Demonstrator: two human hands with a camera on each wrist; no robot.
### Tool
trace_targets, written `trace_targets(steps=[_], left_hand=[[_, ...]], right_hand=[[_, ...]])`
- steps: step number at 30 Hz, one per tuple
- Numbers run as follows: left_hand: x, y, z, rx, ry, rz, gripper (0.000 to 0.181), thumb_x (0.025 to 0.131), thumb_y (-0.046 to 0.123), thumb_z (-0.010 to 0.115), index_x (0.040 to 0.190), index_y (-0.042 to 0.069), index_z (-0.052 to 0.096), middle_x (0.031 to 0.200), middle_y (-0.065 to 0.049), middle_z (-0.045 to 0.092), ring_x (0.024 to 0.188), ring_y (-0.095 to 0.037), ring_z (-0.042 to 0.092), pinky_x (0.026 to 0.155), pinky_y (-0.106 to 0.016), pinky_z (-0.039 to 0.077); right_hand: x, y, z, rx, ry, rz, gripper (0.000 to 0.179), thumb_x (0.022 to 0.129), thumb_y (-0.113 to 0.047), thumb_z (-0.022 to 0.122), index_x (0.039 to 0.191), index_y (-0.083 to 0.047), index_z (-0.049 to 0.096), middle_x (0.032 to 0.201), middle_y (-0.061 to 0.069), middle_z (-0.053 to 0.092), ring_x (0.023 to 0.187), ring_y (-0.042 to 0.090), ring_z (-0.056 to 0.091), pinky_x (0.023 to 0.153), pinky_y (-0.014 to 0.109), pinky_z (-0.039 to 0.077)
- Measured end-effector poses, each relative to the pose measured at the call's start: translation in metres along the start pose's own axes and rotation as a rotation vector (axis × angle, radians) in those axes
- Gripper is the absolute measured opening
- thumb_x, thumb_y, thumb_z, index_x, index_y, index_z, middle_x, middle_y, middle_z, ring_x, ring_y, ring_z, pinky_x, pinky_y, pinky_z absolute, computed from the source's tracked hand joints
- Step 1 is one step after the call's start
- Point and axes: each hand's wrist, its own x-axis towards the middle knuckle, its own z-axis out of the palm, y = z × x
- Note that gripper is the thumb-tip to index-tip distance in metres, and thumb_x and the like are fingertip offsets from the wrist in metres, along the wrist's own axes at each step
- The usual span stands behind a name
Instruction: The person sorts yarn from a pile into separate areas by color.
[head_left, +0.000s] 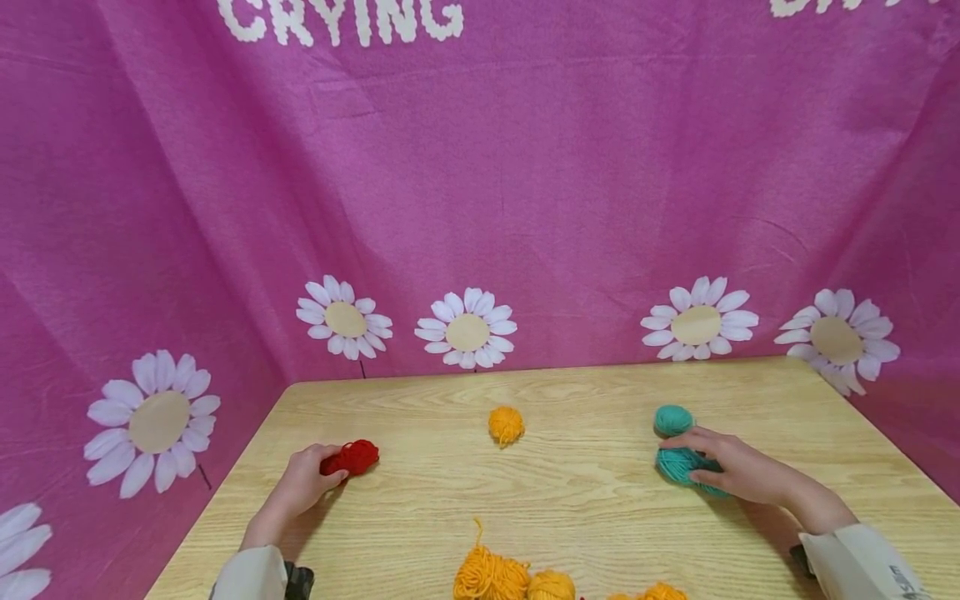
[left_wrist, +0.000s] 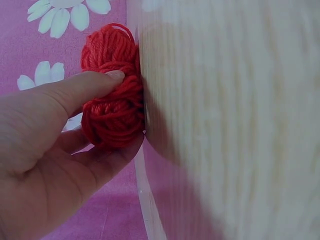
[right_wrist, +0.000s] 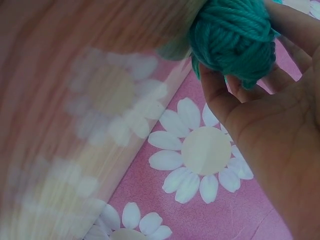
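Note:
At the left of the table, my left hand (head_left: 298, 482) grips a red ball of yarn (head_left: 360, 456). The left wrist view shows the thumb across the wound red strands (left_wrist: 111, 117) and fingers around the other side, with the yarn against the tabletop. On the right, my right hand (head_left: 752, 473) holds a teal ball of yarn (head_left: 677, 465) between thumb and fingers. Fingers curve around the same teal yarn (right_wrist: 232, 40) in the right wrist view. Just behind it lies a second teal ball (head_left: 672, 419), close to the fingertips; whether they touch it I cannot tell.
A small orange yarn ball (head_left: 506, 425) lies mid-table toward the back. Along the near edge sit more orange balls (head_left: 491, 575), (head_left: 551, 586), partly cut off, one with a loose strand. The wooden table (head_left: 585, 508) meets a pink daisy-print cloth (head_left: 570, 208) behind and at the sides.

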Motion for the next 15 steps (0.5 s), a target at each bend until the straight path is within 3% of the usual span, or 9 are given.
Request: trace_targets(steps=[15], left_hand=[[-0.0011,0.0023,-0.0013,0.000,-0.018,-0.022,0.040,0.084,0.006,0.073,0.119,-0.012,0.064,0.107,-0.025,0.067,0.097,-0.035,0.064,0.087,-0.048,0.055]], right_hand=[[-0.0005,-0.0040,0.0013,-0.049,0.038,-0.004,0.047,0.087,-0.026,0.072,0.131,-0.014,0.059,0.128,0.008,0.061,0.118,0.004,0.050,0.093,0.020,0.050]])
